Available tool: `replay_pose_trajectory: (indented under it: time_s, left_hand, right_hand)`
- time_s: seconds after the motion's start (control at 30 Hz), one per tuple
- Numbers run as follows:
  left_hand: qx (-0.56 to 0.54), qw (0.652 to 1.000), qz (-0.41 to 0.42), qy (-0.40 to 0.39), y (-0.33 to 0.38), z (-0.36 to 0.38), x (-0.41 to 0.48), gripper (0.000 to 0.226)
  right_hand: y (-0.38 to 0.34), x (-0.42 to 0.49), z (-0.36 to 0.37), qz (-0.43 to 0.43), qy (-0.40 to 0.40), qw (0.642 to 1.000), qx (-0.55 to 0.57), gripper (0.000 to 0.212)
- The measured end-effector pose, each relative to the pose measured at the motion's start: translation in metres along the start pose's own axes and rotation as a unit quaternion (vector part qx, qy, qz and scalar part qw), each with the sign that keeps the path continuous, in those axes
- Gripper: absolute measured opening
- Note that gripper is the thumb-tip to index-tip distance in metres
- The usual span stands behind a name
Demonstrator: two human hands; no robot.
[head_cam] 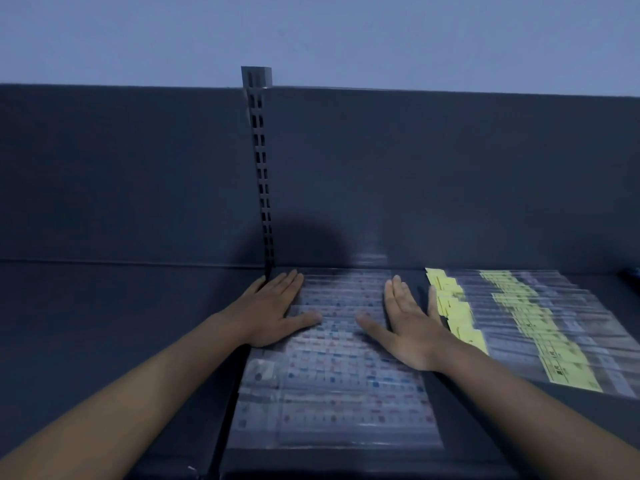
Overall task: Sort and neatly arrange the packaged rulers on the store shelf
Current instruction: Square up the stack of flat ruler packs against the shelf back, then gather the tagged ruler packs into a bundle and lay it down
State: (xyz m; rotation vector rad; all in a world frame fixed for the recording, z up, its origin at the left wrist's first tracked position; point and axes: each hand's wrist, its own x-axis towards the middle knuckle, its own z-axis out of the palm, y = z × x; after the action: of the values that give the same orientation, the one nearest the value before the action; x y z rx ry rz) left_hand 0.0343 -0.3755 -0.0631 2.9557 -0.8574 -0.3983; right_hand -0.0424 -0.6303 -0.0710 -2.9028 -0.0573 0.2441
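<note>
The packaged rulers [332, 368] lie overlapped in a row on the dark shelf [104, 341]. Left hand [273, 310] and right hand [408, 323] press flat on them, fingers straight, gripping nothing. Those sleeves look light, stiff and probably slippery, so I'd nudge the edges. Yellow-labelled packs [519, 320] sit just right.

hands: 2, left hand [273, 306] and right hand [412, 327] | ruler batches: 2, red-and-blue-printed batch [339, 393] and yellow-labelled batch [540, 323] | packs per batch: too blurred to count | slotted upright [261, 174]: 1

Clear-packaged rulers [332, 379] in flat overlapping row on dark shelf [121, 323], yellow-labelled ruler packs [519, 323] fanned just beside, right
</note>
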Motion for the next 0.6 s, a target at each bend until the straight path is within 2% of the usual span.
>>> replay_pose_trajectory:
  time_s: [0.23,0.37,0.4,0.5,0.6]
  left_hand:
    - [0.087,0.993,0.015,0.076,0.03,-0.027,-0.007,0.104]
    - [0.086,0.988,0.078,0.102,0.086,-0.042,-0.002,0.09]
    - [0.092,0.984,0.101,0.111,0.104,-0.042,0.001,0.084]
    - [0.05,0.981,0.138,0.124,0.158,-0.038,0.015,0.076]
    - [-0.086,0.986,0.133,0.06,0.202,-0.035,0.033,0.086]
  right_hand:
    - [0.038,-0.033,-0.022,-0.023,0.067,0.991,0.111,0.096]
    - [0.1,-0.078,-0.054,-0.009,0.027,0.981,0.192,0.083]
    - [0.119,-0.089,-0.062,-0.004,0.007,0.98,0.199,0.086]
    - [0.175,-0.11,-0.082,0.038,-0.071,0.984,0.16,0.118]
    - [0.22,-0.118,-0.099,0.069,-0.145,0.982,0.098,0.142]
